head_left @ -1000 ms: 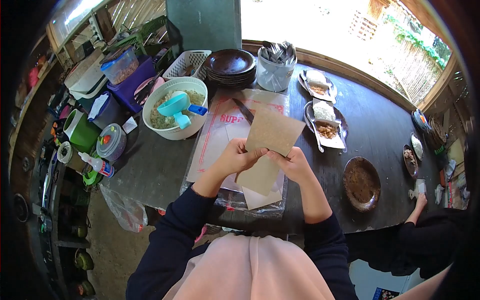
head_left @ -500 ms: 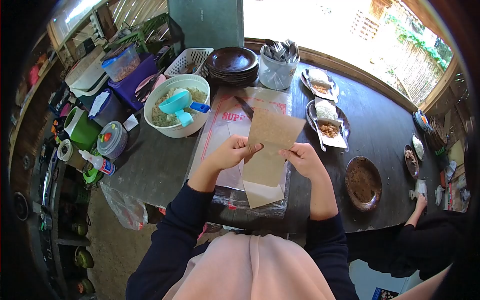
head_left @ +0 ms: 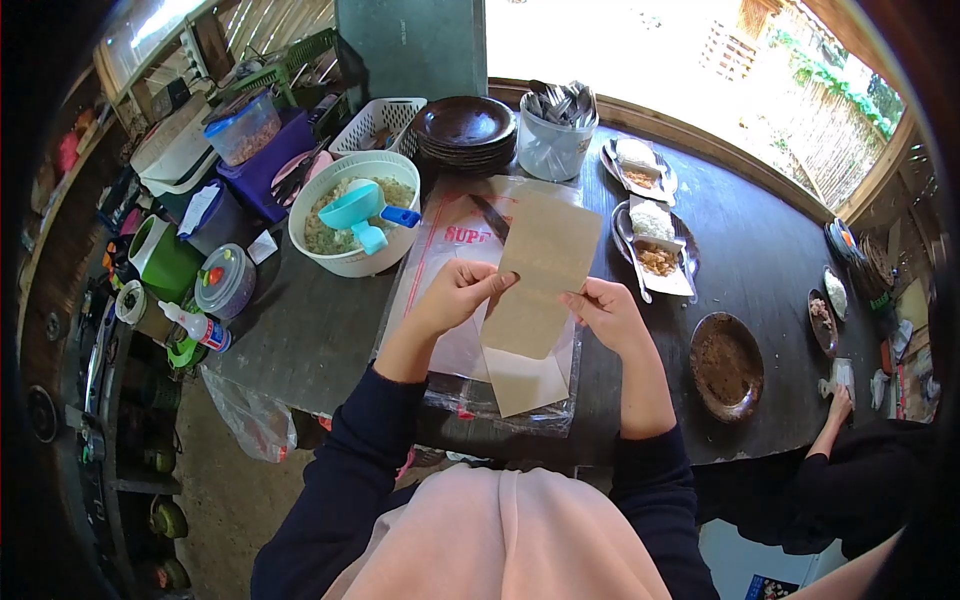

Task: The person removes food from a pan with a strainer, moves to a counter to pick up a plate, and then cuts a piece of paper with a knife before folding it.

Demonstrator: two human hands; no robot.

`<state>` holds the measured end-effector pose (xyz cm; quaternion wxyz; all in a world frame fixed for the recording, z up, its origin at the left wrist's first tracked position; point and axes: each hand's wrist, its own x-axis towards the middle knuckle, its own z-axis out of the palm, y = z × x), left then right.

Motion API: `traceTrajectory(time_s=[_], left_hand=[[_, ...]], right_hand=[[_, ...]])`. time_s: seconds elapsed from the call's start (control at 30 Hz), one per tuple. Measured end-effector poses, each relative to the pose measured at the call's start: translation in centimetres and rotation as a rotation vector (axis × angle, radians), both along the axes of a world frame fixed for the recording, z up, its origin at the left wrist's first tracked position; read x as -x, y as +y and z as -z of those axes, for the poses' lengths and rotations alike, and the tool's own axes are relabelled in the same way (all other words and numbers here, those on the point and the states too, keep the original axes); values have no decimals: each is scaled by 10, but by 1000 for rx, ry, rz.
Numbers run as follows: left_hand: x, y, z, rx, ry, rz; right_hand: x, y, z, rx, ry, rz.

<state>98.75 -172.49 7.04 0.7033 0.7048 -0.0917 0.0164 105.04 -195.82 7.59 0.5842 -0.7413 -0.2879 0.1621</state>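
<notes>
A sheet of brown paper [head_left: 545, 250] with a crease across its middle is held up between my hands. My left hand [head_left: 462, 297] pinches its left edge, thumb on top. On the right edge, my right hand [head_left: 608, 314] pinches it near the crease. Below the sheet lies another piece of brown paper [head_left: 530, 385], resting on a clear plastic pack [head_left: 430, 290] with red print. A knife [head_left: 488, 215] lies on that pack, partly hidden behind the raised sheet.
To the left stands a white tub of rice [head_left: 345, 255] with a turquoise scoop [head_left: 350, 205]. Stacked brown plates [head_left: 465, 130] and a cutlery bucket [head_left: 556, 140] are at the back. Plates with rice [head_left: 652, 222] and an oval brown plate [head_left: 727, 367] sit right. A co-worker's hand [head_left: 841, 403] is far right.
The sheet's upper half has tilted back and flattened out, so the paper now looks straighter. Both hands shifted slightly, still pinching its edges.
</notes>
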Motion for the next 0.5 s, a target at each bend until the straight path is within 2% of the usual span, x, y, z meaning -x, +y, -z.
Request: traceTrajectory(time_s=[0.23, 0.3, 0.4, 0.5], left_hand=[[0, -3, -1, 23, -102, -34], [-5, -6, 9, 0, -177, -183], [-6, -10, 9, -23, -189, -211], [-9, -9, 17, -80, -230, -205]], right_hand=[[5, -1, -13, 43, 94, 148], [4, -1, -12, -39, -1, 191], [5, 6, -3, -192, -73, 243], [4, 2, 2, -139, -206, 195]])
